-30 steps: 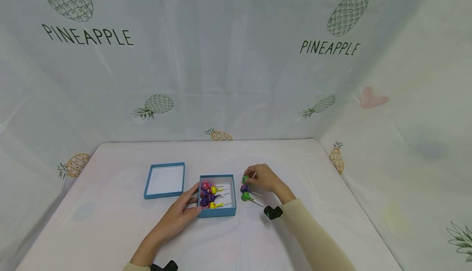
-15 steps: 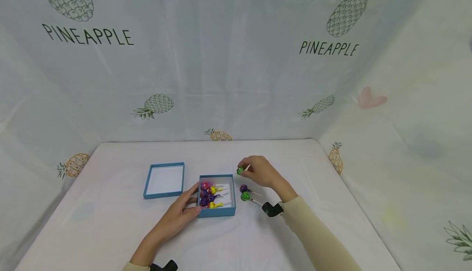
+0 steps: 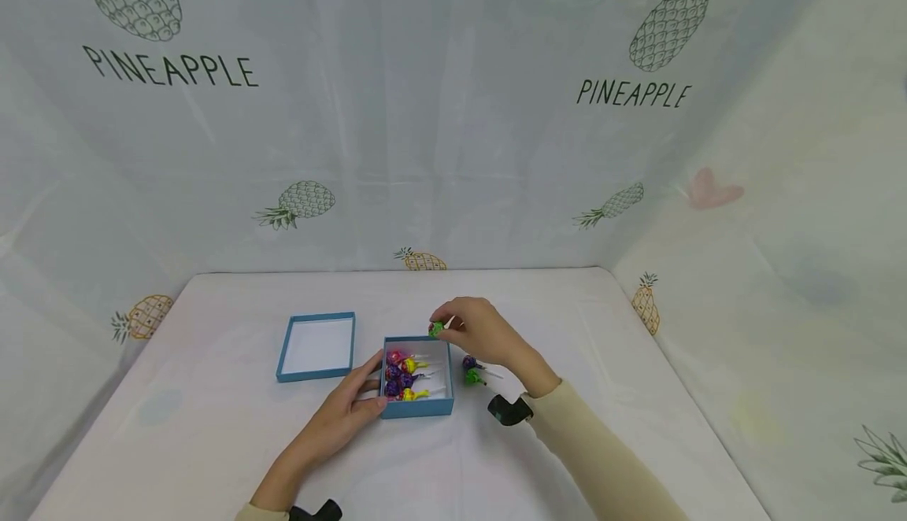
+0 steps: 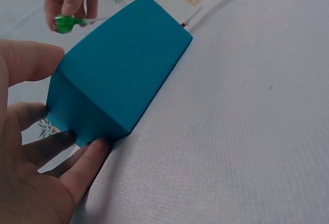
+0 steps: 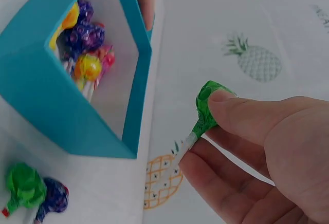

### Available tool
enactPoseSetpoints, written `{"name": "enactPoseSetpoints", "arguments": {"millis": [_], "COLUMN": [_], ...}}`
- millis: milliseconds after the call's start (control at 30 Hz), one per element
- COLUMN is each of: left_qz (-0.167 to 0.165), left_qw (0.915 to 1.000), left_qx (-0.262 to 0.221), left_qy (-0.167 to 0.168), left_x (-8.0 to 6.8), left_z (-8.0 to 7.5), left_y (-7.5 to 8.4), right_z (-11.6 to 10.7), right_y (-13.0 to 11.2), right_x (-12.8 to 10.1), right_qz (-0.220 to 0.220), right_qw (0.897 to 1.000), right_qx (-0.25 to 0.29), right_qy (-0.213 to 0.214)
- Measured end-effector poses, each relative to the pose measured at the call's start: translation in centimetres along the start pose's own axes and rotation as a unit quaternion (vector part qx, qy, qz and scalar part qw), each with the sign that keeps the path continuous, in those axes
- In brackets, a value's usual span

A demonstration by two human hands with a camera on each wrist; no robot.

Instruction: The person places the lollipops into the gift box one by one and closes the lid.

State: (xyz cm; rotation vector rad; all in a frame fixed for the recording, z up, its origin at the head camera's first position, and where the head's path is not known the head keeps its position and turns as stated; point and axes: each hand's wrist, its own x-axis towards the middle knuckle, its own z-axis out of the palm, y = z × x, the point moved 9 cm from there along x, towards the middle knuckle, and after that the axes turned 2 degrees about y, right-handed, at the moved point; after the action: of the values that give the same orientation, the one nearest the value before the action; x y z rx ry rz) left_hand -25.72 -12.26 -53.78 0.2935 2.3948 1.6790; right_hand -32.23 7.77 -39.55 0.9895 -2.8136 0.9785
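Backdrop: pale cloth printed with pineapples and the word PINEAPPLE hangs on three sides of a white table (image 3: 581,301).
Right hand: right hand (image 3: 476,334) pinches a green lollipop (image 3: 436,329) between thumb and fingertips, fingers curled round the wrapper and top of the stick; it hangs in the air just over the far rim of the blue box (image 3: 417,408).
Left hand: left hand (image 3: 349,411) lies against the box's left wall, fingers straight and spread, gripping nothing.
Box: open, holding pink, yellow and purple lollipops (image 3: 402,374).
Still out: a purple lollipop (image 3: 468,363) and another green one (image 3: 472,377) lie on the table just right of the box.
Lid: blue lid (image 3: 316,346) sits upturned, left of the box, apart from it.
Risk: I'd judge the pinch narrow; the slick wrapper could slip and the sweet fall outside the rim. The light box might slide if nudged.
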Motion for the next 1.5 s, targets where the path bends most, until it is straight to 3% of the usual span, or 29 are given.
{"name": "enactPoseSetpoints", "arguments": {"millis": [500,867,1033,1500], "left_qz": [0.021,0.027,0.026,0.028], "left_qw": [0.9998,0.9996,0.9996,0.9993], "left_qx": [-0.002,-0.004,-0.005,-0.021], "left_qy": [-0.007,-0.009,-0.007,-0.014], "left_x": [0.2,0.2,0.2,0.1], "left_z": [-0.1,-0.2,-0.2,-0.2], "left_y": [0.0,0.2,0.0,0.0], "right_z": [4.3,7.4,8.2,8.9], "right_y": [-1.3,0.2,-0.1,-0.2], "right_x": [1.2,1.0,1.1,1.0], "right_qz": [-0.017,-0.01,-0.022,-0.016], "right_qw": [0.999,0.997,0.994,0.992], "right_qx": [0.015,-0.04,-0.081,-0.11], "right_qy": [-0.04,-0.063,-0.064,-0.059]}}
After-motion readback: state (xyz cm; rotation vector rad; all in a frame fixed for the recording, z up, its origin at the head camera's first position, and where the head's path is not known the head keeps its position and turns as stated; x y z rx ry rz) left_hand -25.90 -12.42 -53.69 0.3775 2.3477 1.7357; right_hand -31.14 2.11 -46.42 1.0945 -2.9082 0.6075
